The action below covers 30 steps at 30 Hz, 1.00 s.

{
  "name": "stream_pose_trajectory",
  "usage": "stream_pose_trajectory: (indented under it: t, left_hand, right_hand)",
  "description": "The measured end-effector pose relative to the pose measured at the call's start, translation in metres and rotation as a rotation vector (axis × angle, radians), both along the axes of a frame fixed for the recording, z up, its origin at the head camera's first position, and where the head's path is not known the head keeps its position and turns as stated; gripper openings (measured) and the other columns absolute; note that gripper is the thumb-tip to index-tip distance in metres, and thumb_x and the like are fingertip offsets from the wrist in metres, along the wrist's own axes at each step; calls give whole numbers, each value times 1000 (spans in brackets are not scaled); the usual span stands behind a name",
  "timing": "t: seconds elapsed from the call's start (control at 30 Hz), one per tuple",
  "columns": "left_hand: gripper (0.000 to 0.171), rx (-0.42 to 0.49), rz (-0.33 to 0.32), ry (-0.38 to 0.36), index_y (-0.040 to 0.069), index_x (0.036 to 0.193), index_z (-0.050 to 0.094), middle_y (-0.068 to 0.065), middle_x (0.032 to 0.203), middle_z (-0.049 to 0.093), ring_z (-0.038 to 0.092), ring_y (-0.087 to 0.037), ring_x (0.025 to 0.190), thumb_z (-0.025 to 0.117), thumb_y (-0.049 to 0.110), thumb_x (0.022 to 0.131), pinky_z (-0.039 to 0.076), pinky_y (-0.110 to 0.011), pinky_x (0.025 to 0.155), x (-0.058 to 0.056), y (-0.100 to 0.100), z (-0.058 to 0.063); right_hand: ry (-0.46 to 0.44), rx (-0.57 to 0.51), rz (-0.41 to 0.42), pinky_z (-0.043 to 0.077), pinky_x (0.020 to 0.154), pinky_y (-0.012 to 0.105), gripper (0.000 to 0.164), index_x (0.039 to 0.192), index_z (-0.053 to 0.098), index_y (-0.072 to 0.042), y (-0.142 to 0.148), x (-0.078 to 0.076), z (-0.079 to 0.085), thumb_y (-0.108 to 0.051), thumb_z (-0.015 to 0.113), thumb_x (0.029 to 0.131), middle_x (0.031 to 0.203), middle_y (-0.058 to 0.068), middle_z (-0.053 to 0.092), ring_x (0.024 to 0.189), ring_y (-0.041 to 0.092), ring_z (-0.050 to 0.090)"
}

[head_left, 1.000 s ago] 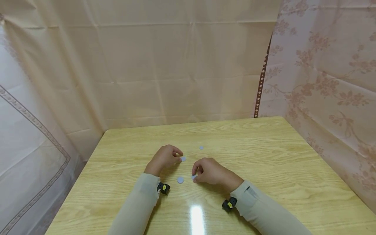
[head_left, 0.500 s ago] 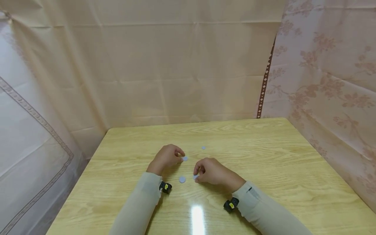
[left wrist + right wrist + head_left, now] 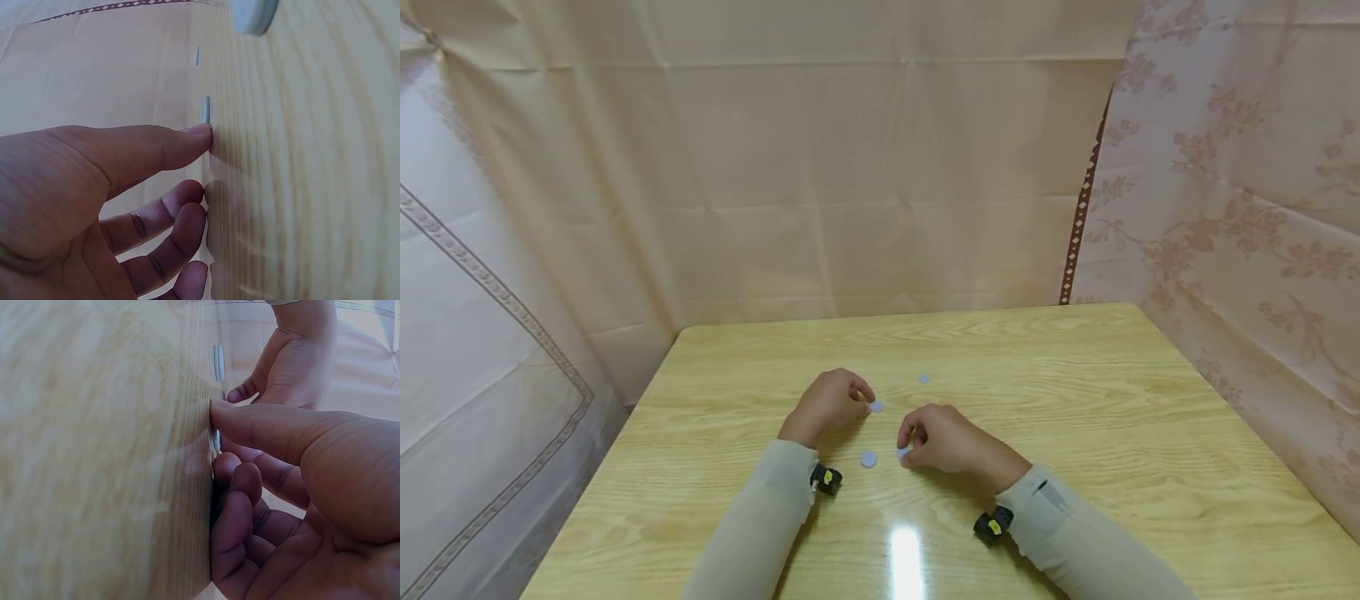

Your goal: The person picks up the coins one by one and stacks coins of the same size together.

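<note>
My left hand is at the left edge of a small pale disc, with thumb and forefinger at its rim. In the left wrist view the thumb tip touches the near end of that disc, and the other fingers curl close to the wood. My right hand pinches another pale disc between thumb and forefinger, low at the table. The right wrist view shows part of this disc below the thumb. A larger pale disc lies flat just left of the right hand's fingertips.
A smaller pale disc lies farther back on the wood-grain table. Black wrist cameras sit at both cuffs. A beige curtain hangs behind the table, and a floral cloth hangs at the right.
The whole head view has shifted slightly, so everything appears a little farther right. Both hands and the discs keep their places relative to each other.
</note>
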State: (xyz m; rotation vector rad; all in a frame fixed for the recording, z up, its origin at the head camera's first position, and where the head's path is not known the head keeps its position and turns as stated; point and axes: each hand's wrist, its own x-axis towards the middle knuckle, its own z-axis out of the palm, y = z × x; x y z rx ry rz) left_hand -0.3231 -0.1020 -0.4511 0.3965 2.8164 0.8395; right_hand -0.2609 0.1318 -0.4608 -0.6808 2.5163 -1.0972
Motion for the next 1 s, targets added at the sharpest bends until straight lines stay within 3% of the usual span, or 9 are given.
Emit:
stream_pose_trajectory:
  t: [0.3, 1.0]
  left_hand:
    - [10, 19, -32, 5, 22, 99, 79, -1, 104, 71, 64, -20, 94, 81, 27, 91, 54, -42, 84, 2, 2, 0]
    - [6, 0, -40, 15, 21, 96, 77, -3, 103, 70, 63, -20, 91, 80, 20, 90, 53, -40, 80, 0, 5, -2]
  right_hand:
    - [-2, 1, -4, 40, 53, 24, 10, 95, 74, -16, -1, 0, 1, -15, 82, 89, 68, -1, 60, 58, 10, 49]
    - [-1, 1, -1, 40, 53, 24, 10, 96, 74, -15, -1, 2, 3, -15, 82, 89, 69, -1, 60, 57, 9, 49]
